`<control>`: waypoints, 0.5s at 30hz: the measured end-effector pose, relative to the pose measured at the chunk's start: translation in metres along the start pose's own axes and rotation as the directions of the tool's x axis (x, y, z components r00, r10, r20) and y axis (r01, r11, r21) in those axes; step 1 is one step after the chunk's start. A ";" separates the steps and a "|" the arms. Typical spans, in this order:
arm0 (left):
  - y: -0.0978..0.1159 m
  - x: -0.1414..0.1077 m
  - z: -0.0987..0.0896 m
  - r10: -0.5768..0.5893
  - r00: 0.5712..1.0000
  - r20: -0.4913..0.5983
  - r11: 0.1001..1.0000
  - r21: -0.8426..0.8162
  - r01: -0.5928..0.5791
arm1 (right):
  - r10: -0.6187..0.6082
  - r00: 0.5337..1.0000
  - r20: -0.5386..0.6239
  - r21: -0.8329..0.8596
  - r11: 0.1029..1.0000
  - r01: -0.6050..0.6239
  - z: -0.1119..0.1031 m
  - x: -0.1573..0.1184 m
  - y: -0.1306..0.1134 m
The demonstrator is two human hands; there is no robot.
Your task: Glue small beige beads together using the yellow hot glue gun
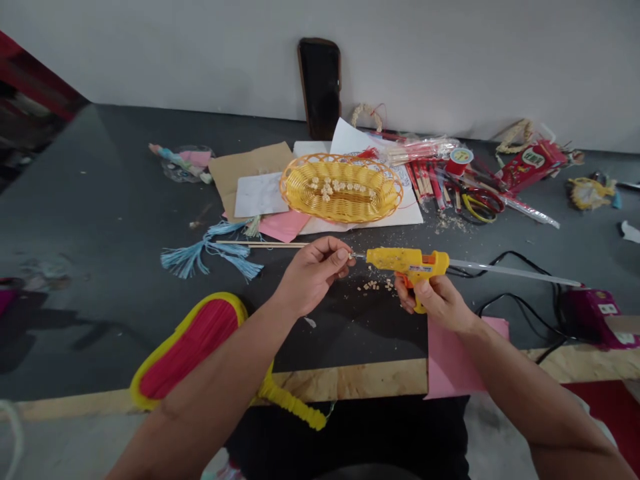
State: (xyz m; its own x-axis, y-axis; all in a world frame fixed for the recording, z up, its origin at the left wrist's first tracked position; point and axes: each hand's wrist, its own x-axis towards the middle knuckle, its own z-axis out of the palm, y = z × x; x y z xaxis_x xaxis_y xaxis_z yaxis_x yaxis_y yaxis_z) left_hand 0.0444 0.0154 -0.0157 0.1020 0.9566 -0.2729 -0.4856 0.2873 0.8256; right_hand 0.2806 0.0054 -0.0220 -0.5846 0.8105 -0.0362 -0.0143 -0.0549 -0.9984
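Observation:
My right hand [434,299] is wrapped round the grip of a yellow glue gun [397,259], whose nozzle points left. A clear glue stick [510,271] sticks out of its back. At the nozzle tip, my left hand [321,267] pinches a tiny pale piece [351,255] between thumb and fingers; its shape is too small to make out. Behind the hands, a yellow woven basket [345,211] holds small pale clusters. Several little beige bits [371,286] lie on the dark table just below the gun.
Blue tassels [186,259] and thin sticks [270,245] lie left. A red and yellow padded piece [193,343] is under my left forearm. A phone [321,87] leans on the wall. Scissors [483,203], packets and a black cable [525,303] lie right, beside a purple box [590,317].

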 end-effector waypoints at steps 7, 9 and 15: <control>-0.001 0.000 -0.001 0.008 1.000 0.004 1.000 -0.007 -0.008 | -0.006 1.000 0.018 0.007 1.000 0.006 -0.001 -0.001 0.003; 0.000 0.000 -0.001 0.007 1.000 -0.003 1.000 -0.002 -0.007 | -0.008 1.000 0.017 0.007 1.000 0.008 -0.001 -0.001 0.003; 0.001 0.000 0.000 0.007 1.000 -0.010 1.000 0.018 -0.007 | 0.010 1.000 0.018 -0.003 1.000 -0.010 -0.001 0.000 0.003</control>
State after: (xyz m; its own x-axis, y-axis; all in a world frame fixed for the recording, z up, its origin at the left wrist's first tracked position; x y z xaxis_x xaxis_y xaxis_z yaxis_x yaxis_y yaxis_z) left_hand 0.0439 0.0159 -0.0147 0.0900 0.9582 -0.2717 -0.4702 0.2814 0.8365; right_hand 0.2809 0.0057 -0.0250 -0.5988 0.7996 -0.0457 -0.0059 -0.0614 -0.9981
